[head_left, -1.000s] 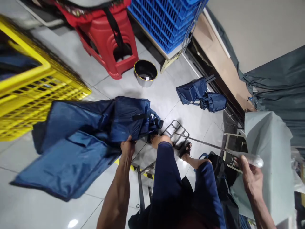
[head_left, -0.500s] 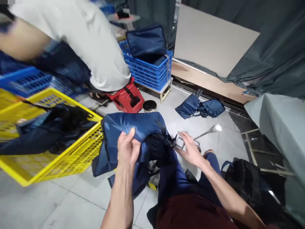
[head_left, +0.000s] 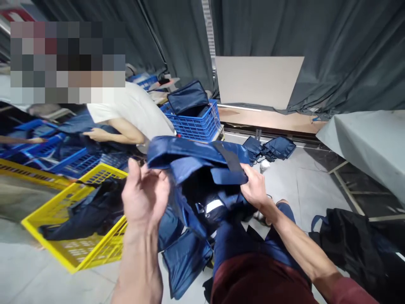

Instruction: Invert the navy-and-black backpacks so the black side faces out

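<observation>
The right hand (head_left: 256,188) is pinching a flap of the blue bag (head_left: 196,169), which is hanging above the lap; the left hand (head_left: 144,196) is spread open just beside it. Held by one flap, the bag could slide down toward the yellow crate (head_left: 76,257).

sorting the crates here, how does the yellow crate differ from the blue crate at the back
The yellow crate sits low on the floor near the left hand; the blue crate stands farther back on a low stand. The yellow crate holds dark fabric slumped inside; the blue crate has a navy bag sticking up above its rim. Both are plastic with lattice walls.
</observation>
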The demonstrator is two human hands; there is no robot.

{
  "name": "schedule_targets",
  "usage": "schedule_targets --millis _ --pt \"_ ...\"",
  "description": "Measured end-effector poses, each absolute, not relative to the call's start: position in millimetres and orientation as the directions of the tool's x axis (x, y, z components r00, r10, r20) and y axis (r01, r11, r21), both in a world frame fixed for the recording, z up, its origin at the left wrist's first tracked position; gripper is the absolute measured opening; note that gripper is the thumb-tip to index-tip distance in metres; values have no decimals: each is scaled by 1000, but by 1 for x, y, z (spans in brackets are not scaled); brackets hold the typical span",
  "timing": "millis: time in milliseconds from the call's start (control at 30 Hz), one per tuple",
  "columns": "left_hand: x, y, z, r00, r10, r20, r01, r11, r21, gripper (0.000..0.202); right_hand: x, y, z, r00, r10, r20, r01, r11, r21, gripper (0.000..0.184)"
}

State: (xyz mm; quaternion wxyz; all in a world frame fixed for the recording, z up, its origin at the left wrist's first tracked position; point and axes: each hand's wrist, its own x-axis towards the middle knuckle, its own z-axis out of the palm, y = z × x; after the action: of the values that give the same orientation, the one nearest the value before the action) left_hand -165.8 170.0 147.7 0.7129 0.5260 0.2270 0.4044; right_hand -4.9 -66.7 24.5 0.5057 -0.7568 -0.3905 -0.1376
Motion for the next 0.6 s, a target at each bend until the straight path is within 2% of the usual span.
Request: schedule_targets --millis 67,133,167,200,300,400,500,533,600 --pt "-166 159 124 675 713 189 -248 -22 968 85 -4 -85 43 754 406 516 630 -224 -744 56" --pt "-172 141 92 771 583 255 -98 -287 953 126 -3 -102 59 811 381 444 541 -202 -816 51" --pt "-176 131 75 803 540 250 -5 -413 911 139 -4 -109 64 822 383 422 513 -174 -841 48" --pt "-181 122 57 821 528 217 93 -498 862 142 -6 -116 68 822 395 411 498 -148 -854 47" --pt "-199 103 8 811 579 83 322 -560 764 123 -22 -133 77 796 459 394 513 -168 -842 47" --pt "-213 102 -15 773 630 77 404 -582 705 124 -44 -152 86 762 484 431 592 -248 -767 49" --pt "-219 108 -5 739 621 260 365 -694 620 119 -59 -183 99 676 536 506 694 -230 -683 54" --pt "-218 109 5 739 570 359 300 -756 582 110 -61 -196 102 649 549 526 725 -237 -647 57" --pt "-214 104 25 753 382 535 93 -868 488 95 -62 -228 103 636 544 547 759 -313 -571 60"
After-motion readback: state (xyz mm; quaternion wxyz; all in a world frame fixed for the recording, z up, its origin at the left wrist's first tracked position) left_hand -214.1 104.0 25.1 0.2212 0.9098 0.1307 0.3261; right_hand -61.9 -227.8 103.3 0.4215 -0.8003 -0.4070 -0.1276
